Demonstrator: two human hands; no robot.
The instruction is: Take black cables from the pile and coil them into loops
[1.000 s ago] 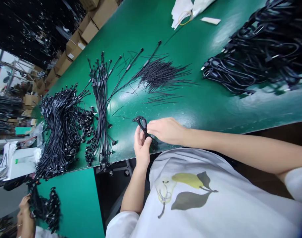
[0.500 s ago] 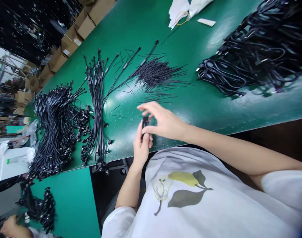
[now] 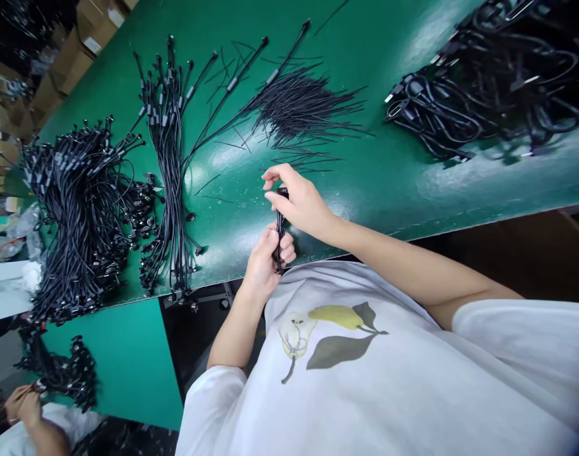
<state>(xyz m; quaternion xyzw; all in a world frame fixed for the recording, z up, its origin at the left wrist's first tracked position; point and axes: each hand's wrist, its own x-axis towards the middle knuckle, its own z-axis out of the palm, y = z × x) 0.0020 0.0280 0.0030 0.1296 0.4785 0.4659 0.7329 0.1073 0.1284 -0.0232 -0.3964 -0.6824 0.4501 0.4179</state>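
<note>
Both my hands hold one folded black cable [image 3: 280, 231] upright over the near edge of the green table [image 3: 375, 183]. My left hand [image 3: 265, 256] is wrapped round its lower part. My right hand [image 3: 296, 199] pinches its top end between thumb and fingers. Just beyond my right hand lies a fan of thin black ties [image 3: 303, 107] on the table.
A big heap of black cables [image 3: 80, 202] and a straighter bundle [image 3: 168, 158] lie to the left. A tangled pile of cables [image 3: 498, 82] fills the far right. Cardboard boxes [image 3: 75, 60] line the far left edge. Another person's hands [image 3: 21, 405] handle cables at the lower left.
The cable loop has been folded and drawn out straight. My right hand went up from beside the left hand to the cable's top end. The view shifted down the table.
</note>
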